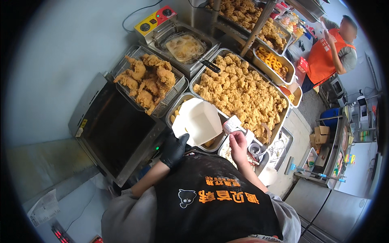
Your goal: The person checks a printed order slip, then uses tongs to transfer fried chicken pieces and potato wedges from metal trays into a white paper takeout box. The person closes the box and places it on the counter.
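Note:
My left hand [174, 150], in a black glove, grips the near edge of an open white paper food box [199, 121]. The inside of the box is bare apart from a small yellowish spot. My bare right hand [238, 145] pinches a small printed paper label [231, 124] just right of the box. Beneath the box, a steel pan [223, 141] holding yellow fried pieces is partly hidden. Behind both hands lies a large steel tray [194, 83] heaped with fried chicken pieces [240, 91].
A wire basket [180, 86] of large fried chicken pieces sits left, beside a deep fryer [185, 71] with bubbling oil. Its black basket handle [210, 66] juts toward the tray. A flat griddle [118, 127] stands at far left. A co-worker in an orange apron [323, 57] stands at upper right.

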{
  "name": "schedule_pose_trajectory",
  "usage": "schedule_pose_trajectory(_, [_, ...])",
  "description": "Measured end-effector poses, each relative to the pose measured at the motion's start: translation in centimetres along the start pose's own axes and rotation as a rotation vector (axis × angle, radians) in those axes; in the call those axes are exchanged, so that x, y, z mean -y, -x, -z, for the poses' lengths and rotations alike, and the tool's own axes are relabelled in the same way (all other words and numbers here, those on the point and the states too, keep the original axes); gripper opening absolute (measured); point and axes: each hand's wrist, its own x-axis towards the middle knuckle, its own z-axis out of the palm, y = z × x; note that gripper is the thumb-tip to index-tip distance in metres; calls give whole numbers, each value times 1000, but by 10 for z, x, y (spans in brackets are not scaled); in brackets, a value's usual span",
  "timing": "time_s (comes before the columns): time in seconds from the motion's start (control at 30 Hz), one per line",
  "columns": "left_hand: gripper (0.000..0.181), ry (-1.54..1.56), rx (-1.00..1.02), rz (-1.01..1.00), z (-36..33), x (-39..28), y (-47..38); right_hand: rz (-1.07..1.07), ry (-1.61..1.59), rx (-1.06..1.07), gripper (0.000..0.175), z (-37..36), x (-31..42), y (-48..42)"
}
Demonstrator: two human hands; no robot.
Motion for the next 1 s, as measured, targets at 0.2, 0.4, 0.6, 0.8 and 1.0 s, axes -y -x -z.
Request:
schedule_pose_trajectory(0.2, [50, 62, 11, -60, -4, -5, -6, -11, -42, -41, 18, 19, 6, 1])
schedule_pose_trajectory(0.4, [50, 91, 5, 29, 7, 4, -4, -52, -53, 6, 12, 4, 3, -2])
schedule_pose_trajectory(0.6, [48, 82, -41, 32, 6, 20, -5, -80, -38, 142, 12, -13, 9, -8])
schedule_pose_trajectory(0.8, [49, 138, -207, -60, -1, 21, 5, -93, -24, 267, 13, -15, 15, -11])
schedule_pose_trajectory(1.0, [43, 378, -281, 123, 3, 11, 21, -163, -76, 335, 12, -17, 3, -5])
